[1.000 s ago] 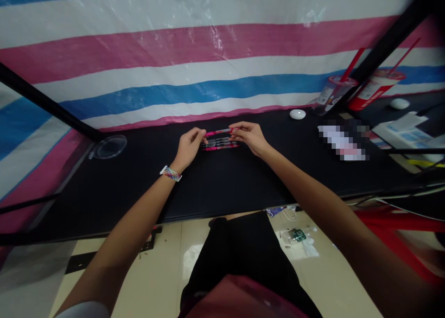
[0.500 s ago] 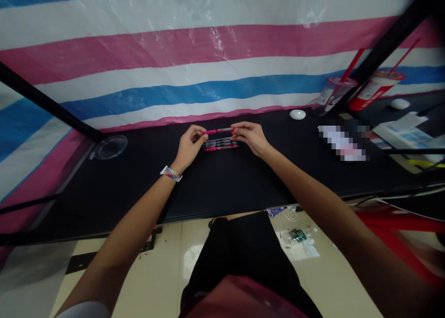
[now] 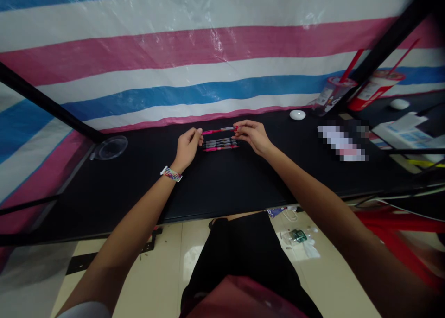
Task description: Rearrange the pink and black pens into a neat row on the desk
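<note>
A pen with a pink end (image 3: 209, 132) lies crosswise at the back of the black table (image 3: 222, 183). My right hand (image 3: 254, 136) pinches its right end between thumb and fingers. At the pen's left end is my left hand (image 3: 188, 147), its fingers curled in and the thumb against them. Whether those fingertips grip the pen or only touch it is hidden. Just nearer to me, several dark pens with clear barrels (image 3: 219, 143) lie side by side, parallel to it. Another pink pen (image 3: 220, 148) forms the near edge of this row.
A clear round lid (image 3: 113, 147) lies at the left. To the right are a white mouse (image 3: 297, 115), a clear cup with a red straw (image 3: 330, 95), a red and white cup (image 3: 373, 91) and a blurred-out item (image 3: 342, 143). A striped plastic sheet (image 3: 194, 72) hangs behind the table.
My left thumb and fingers have drawn back slightly to the left, so more of the pen's pink end shows. My right hand has shifted a little to the right along the same pen.
</note>
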Tool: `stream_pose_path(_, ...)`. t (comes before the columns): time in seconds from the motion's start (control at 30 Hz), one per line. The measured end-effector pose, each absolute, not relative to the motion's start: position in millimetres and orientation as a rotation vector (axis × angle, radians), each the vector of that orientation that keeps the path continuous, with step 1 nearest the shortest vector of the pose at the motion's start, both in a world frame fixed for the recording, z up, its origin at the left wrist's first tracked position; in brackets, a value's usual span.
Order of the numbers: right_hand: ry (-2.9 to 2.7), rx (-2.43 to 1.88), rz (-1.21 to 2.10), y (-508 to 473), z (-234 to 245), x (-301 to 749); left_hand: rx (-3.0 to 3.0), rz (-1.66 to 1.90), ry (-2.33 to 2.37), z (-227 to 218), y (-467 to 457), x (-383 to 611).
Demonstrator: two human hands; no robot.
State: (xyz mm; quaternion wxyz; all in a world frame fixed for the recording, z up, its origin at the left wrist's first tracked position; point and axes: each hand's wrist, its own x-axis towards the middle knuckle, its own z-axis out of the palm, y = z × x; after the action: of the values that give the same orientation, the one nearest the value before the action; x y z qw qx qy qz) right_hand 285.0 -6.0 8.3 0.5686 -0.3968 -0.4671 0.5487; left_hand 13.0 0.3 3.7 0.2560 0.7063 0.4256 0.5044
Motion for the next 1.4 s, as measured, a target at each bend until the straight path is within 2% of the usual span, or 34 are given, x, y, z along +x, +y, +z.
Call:
stream_pose_path(0.57, -0.994, -0.912, 1.186, -1.9, 8.8, 292.8, 1.616, 1.584, 1.135, 3.7, 5.2, 8.8)
stream_pose_path(1.4, -1.005, -1.019, 1.009, -0.4, 11.4, 293.8, 1.561, 1.643, 1.122, 1.8, 7.1, 8.9)
